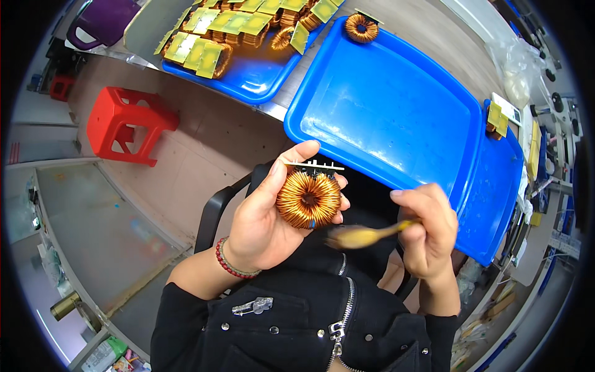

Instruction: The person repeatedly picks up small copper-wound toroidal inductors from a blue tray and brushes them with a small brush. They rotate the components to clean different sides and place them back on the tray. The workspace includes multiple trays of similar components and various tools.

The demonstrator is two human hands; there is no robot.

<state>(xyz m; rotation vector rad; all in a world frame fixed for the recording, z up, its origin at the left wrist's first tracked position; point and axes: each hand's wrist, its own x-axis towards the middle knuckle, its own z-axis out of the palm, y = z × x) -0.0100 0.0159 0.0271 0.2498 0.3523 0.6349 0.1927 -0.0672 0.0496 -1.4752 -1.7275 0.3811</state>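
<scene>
We hold one copper coil (308,199) in our left hand (266,217), fingers wrapped around it, below the big empty blue tray (396,118). Our right hand (427,229) grips one yellow brush (365,235) just beside the coil. We count three blue trays; one loose coil (361,28) sits at the big tray's far corner, and one red stool (127,124) stands to its left.

Copper-wound toroid coil (308,199), upright beside yellowish brush (365,235)
</scene>
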